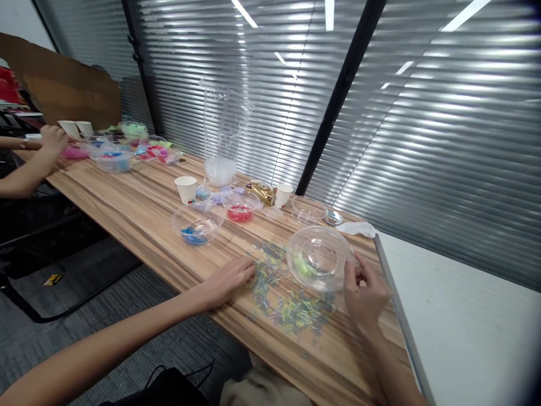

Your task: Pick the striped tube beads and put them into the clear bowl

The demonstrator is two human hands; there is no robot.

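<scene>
Beads: a loose scatter of small, short tube-shaped plastic beads in mixed pale colours (282, 293) lies on the desk in the lower middle of the frame; blurred, their long axes point every way.
Left hand: the left hand (230, 277) rests palm down at the left edge of the scatter, fingers together touching the beads, clamped on nothing.
Right hand: the right hand (364, 290) is just right of the scatter, fingertips curled beside the rim of the bowl; whether they pinch a bead I cannot tell.
Bowl: a clear round plastic bowl (319, 256), glossy, upright, with a few green beads inside.
Desk: a long wood-grain desk (139, 208) running from upper left to lower right.
Further bowls: a clear bowl with blue beads (197, 223) and a clear bowl with red beads (240, 204), left of centre.
Cup: a white paper cup (186, 189).
Far left: another person's hand (53, 140).
</scene>
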